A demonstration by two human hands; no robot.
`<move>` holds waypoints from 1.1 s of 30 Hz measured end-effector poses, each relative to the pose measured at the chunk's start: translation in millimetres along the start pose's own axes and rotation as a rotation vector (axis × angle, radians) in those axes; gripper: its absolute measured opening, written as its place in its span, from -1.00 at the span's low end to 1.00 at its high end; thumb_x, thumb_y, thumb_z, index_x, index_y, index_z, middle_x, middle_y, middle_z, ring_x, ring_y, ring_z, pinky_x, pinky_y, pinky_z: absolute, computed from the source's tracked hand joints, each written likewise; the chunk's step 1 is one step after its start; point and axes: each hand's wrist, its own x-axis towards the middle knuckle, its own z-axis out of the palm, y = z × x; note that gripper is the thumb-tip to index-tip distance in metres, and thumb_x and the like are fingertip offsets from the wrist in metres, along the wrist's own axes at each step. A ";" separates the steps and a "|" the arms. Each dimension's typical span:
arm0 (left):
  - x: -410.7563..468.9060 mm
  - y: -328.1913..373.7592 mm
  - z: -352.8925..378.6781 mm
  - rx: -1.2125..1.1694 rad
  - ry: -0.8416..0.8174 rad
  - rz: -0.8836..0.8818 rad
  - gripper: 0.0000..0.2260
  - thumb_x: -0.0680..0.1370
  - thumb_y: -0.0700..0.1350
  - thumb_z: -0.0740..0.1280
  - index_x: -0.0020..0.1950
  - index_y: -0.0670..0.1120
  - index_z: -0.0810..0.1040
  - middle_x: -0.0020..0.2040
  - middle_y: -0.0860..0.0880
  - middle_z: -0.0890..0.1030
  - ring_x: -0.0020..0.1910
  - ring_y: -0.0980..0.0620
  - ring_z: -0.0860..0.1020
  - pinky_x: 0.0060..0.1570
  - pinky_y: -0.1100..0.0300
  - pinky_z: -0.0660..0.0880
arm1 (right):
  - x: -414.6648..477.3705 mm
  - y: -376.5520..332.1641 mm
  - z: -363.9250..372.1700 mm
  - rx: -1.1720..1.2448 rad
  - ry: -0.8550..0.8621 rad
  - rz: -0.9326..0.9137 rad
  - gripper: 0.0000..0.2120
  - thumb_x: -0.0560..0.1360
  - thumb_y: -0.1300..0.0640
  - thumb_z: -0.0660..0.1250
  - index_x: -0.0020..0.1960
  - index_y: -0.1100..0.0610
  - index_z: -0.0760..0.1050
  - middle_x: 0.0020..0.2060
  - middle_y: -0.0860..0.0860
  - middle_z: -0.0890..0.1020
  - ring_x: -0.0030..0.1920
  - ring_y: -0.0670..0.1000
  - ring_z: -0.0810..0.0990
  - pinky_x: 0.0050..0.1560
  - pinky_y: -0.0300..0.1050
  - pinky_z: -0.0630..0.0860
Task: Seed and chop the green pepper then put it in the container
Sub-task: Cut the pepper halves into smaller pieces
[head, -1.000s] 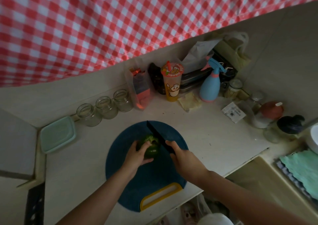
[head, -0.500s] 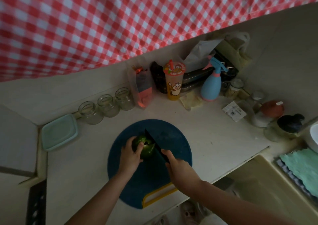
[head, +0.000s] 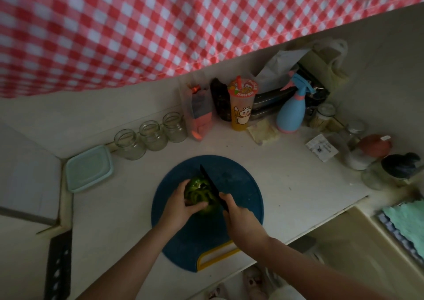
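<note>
A green pepper point(head: 199, 193) lies on a round blue cutting board point(head: 241, 185) with a yellow handle slot, in the middle of the counter. My left hand point(head: 181, 204) grips the pepper from its left and near side, thumb curled under it. My right hand point(head: 241, 219) grips the handle of a black knife point(head: 210, 181), whose blade runs along the pepper's right side, tip pointing away from me. A pale green lidded container point(head: 88, 167) sits on the counter to the far left.
Three glass jars point(head: 152, 135) stand behind the board. Against the wall are a printed cup point(head: 242, 107), a blue spray bottle point(head: 291, 114), bags and more jars point(head: 376, 148). A sink with a teal cloth point(head: 406, 221) lies at the right. A red checked curtain hangs above.
The pepper has been turned so its cut inside shows, and the knife blade has shifted against its right side. The view moved slightly.
</note>
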 end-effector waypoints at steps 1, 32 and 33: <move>-0.3 0.0 0.4 -0.007 0.008 -0.001 -0.26 0.31 0.07 0.53 0.40 0.05 0.27 0.27 0.01 0.47 0.19 0.02 0.51 0.21 0.03 0.49 | 0.2 0.5 -1.1 0.005 0.004 0.000 -0.58 0.64 0.13 0.04 0.47 -0.04 0.06 -0.09 0.11 0.62 -0.21 0.05 0.58 -0.20 -0.16 0.46; 23.4 1.3 -11.7 -0.245 0.225 -0.113 -0.64 0.59 0.04 0.19 0.33 -0.08 0.36 0.19 -0.09 0.53 0.13 -0.06 0.54 0.16 -0.04 0.50 | 58.4 -3.2 -3.4 0.448 0.016 0.180 -0.20 0.39 0.17 0.49 0.47 0.01 0.10 0.27 0.04 0.49 0.08 -0.10 0.44 0.05 -0.25 0.39; 19.5 4.1 -11.7 -0.216 0.245 -0.055 -0.66 0.60 -0.01 0.19 0.34 -0.08 0.35 0.17 -0.03 0.52 0.12 0.00 0.53 0.11 0.10 0.51 | 58.3 -3.4 -2.9 0.450 0.016 0.188 -0.22 0.41 0.17 0.48 0.47 0.01 0.11 0.26 0.03 0.49 0.06 -0.11 0.43 0.02 -0.25 0.40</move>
